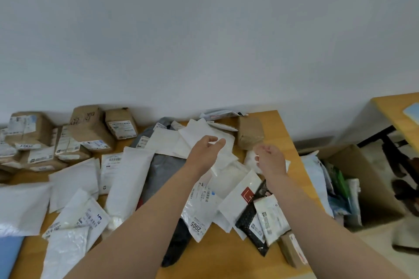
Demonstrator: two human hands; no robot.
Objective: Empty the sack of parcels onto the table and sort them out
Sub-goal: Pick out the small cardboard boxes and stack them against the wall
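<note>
Parcels cover the wooden table [274, 129]. Both my arms reach over the pile. My left hand [205, 149] hovers over overlapping white mailers [172, 140], fingers apart, holding nothing that I can see. My right hand [269, 158] hangs above a small white bag [249, 158], its fingers loosely curled and nothing visibly in them. Under my left arm lies a grey bag [158, 170]. Beneath my arms lie a labelled white pouch marked 2005 [199, 213], a white mailer with a red square [240, 201] and a black dotted pouch [249, 222].
Brown cartons [88, 129] are stacked along the wall at the back left, and a lone brown box [249, 133] sits at the back right. White mailers [72, 179] lie at the left. A cardboard box [367, 179] holding packets stands on the floor to the right. Another table [394, 106] is at the far right.
</note>
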